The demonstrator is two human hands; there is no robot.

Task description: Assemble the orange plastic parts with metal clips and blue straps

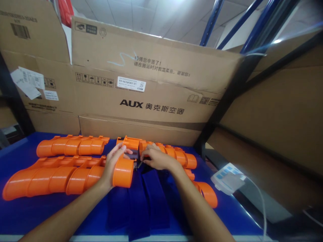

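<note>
My left hand [114, 164] is wrapped round a short, curved orange plastic piece [123, 173] near the middle of the table. Just right of it, my right hand [156, 157] has its fingers pinched together by a small dark, partly metallic part [139, 164]; what exactly they grip is hidden. Dark blue fabric strips [138, 201] lie below both hands and run toward the front edge. Behind the hands stands another orange piece [131, 143], with a grey-black part [131, 154] under it.
Rows of joined orange curved pieces lie at left [47, 178], back left [70, 146], back right [180, 156] and right [208, 195] on the blue table [83, 215]. A large cardboard box [151, 84] walls the back. A white device [228, 178] with a cable sits right, beside a dark post [217, 114].
</note>
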